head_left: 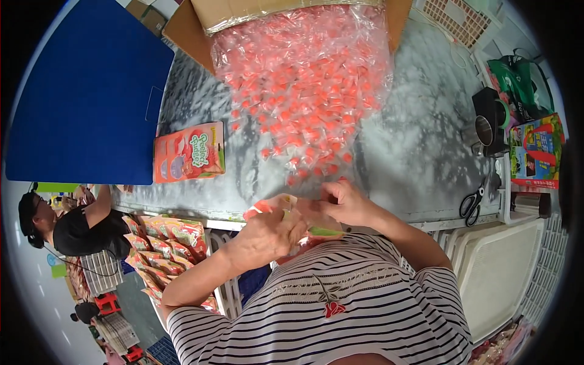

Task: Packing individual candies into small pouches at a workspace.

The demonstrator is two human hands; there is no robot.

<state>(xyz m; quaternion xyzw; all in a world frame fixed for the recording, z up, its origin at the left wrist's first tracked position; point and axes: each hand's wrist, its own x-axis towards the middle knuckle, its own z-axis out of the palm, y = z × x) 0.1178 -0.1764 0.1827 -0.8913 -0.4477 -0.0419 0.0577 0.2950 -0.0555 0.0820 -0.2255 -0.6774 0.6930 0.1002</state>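
My left hand (267,234) is closed around a red and green candy pouch (323,232), held against my body at the table's near edge. My right hand (348,204) is at the pouch's other side, fingers bent and pinched together. What lies between those fingertips is too small to make out. Just beyond both hands spreads a heap of clear-wrapped red candies (310,91), spilling out of a large cardboard box (243,17). On the table to the left lies a small stack of flat printed pouches (190,152).
A blue panel (91,91) stands at the left. Beside my left arm, a crate holds rows of pouches (164,243). Black scissors (471,205), a metal cup (480,131) and pale trays (499,274) are at the right. Another person (79,228) works at far left.
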